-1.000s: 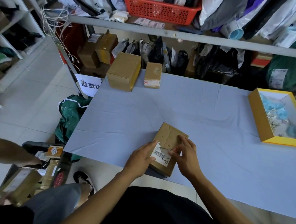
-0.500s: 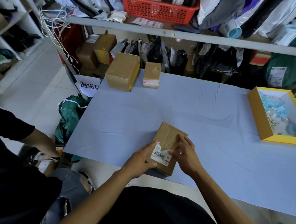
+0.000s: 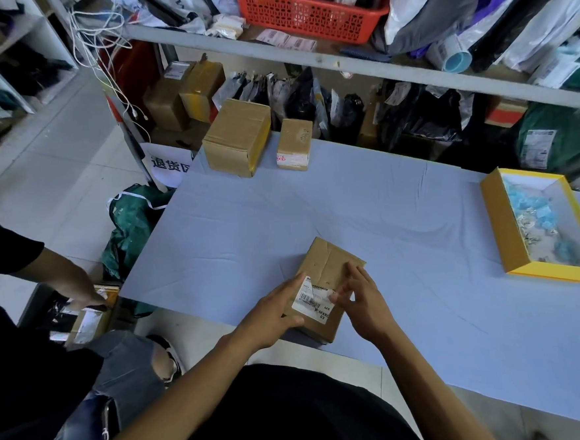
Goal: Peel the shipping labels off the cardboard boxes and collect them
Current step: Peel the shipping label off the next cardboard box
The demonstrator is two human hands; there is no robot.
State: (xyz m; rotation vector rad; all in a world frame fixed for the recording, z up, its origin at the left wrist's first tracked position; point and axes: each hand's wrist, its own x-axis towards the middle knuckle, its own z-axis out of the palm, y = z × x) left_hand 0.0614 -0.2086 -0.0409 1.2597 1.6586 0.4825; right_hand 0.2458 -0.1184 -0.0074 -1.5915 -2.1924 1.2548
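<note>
A small cardboard box [image 3: 329,268] lies at the near edge of the blue table [image 3: 384,220]. A white shipping label [image 3: 310,298] with a barcode sits on its top and partly lifts at the right edge. My left hand [image 3: 274,315] grips the box's left side, thumb along the label's left edge. My right hand [image 3: 362,299] pinches the label's right edge between thumb and fingers. Two more cardboard boxes stand at the table's far side: a larger box [image 3: 238,137] and a smaller box [image 3: 293,144].
A yellow open box [image 3: 510,245] holding crumpled peeled labels sits on the right of the table. Another person [image 3: 63,280] at left reaches toward parcels on the floor. Shelves with bags, parcels and a red basket [image 3: 305,12] stand behind the table.
The label's right part has come further off the box under my right hand's pinch. The person at left has leaned in and reached toward the floor parcels.
</note>
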